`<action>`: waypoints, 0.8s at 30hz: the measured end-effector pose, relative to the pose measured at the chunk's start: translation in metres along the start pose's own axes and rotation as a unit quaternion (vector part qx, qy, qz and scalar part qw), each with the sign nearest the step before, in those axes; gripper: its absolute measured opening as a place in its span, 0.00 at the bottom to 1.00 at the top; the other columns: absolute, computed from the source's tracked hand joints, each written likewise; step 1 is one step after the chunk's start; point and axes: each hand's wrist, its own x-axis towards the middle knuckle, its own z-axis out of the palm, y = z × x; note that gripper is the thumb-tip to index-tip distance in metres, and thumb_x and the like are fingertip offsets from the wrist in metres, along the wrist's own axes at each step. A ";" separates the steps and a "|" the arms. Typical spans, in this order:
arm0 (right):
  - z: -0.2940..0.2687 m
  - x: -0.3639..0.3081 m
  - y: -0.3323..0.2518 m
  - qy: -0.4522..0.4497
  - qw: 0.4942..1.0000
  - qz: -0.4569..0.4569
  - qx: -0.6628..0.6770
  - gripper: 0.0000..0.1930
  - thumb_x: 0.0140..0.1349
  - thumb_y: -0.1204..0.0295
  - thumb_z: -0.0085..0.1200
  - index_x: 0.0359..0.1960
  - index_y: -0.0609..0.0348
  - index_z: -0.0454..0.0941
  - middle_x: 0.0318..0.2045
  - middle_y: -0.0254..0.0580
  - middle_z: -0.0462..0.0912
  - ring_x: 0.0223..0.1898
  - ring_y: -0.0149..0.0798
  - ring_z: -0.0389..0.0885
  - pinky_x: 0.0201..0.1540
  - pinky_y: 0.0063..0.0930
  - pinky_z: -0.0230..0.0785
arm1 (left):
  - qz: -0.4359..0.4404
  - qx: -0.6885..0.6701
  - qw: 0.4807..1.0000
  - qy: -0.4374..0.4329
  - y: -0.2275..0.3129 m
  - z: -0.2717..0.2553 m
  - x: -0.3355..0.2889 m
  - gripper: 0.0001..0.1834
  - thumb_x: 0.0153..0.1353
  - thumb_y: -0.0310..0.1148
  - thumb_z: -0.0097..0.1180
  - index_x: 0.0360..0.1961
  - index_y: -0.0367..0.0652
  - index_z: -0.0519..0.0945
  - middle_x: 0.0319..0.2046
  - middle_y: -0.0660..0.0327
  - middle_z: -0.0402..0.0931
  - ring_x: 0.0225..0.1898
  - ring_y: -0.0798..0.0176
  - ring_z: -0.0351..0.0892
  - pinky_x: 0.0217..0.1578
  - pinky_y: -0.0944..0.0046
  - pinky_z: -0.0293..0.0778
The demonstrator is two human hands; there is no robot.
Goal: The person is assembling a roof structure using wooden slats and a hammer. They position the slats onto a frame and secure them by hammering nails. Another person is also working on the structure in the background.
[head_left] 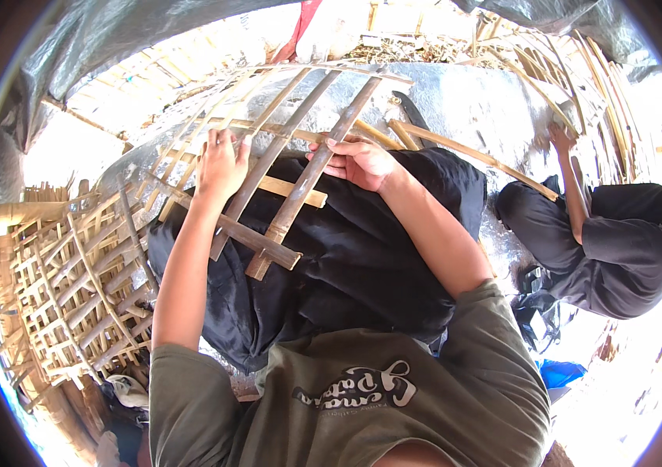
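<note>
A lattice of split bamboo slats (304,194) lies tilted across my lap, over black cloth (378,257). My left hand (223,167) is closed at the left part of the lattice, its curled fingers by a crosspiece (269,128); the fingers partly hide what they grip. My right hand (362,162) pinches the lattice where a long slat meets this crosspiece. Its thumb is on top of the slat, and the other fingers curl beneath. Loose slat ends stick out toward me below both hands.
Stacked bamboo lattice panels (74,288) stand at the left. Another person in black (611,241) sits at the right, one hand on bamboo strips (603,101). A bamboo stick (475,156) and a dark curved object (411,110) lie beyond my right hand on a grey sheet (456,93).
</note>
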 end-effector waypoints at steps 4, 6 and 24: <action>0.001 0.003 0.002 0.043 0.999 0.021 0.009 0.15 0.72 0.69 0.51 0.53 0.66 0.76 0.52 0.46 0.82 0.57 0.43 0.80 0.63 0.37 0.71 | -0.033 -0.050 0.996 -0.062 -0.018 0.009 0.002 0.27 0.71 0.53 0.46 0.51 0.36 0.72 0.51 0.42 0.75 0.52 0.39 0.76 0.54 0.44 0.71; 0.001 0.001 0.001 0.049 0.998 0.026 0.010 0.15 0.72 0.68 0.50 0.53 0.66 0.76 0.52 0.45 0.82 0.56 0.42 0.80 0.62 0.36 0.72 | -0.021 -0.024 0.993 -0.117 -0.015 0.003 0.002 0.31 0.72 0.55 0.43 0.58 0.36 0.69 0.55 0.40 0.74 0.57 0.38 0.74 0.58 0.45 0.69; -0.001 0.003 0.001 0.037 0.999 0.027 0.014 0.15 0.74 0.70 0.46 0.54 0.68 0.75 0.52 0.47 0.82 0.54 0.40 0.83 0.59 0.32 0.76 | -0.229 -0.016 0.971 -0.065 0.011 0.052 0.055 0.36 0.69 0.58 0.41 0.60 0.32 0.70 0.50 0.36 0.78 0.55 0.37 0.78 0.57 0.44 0.72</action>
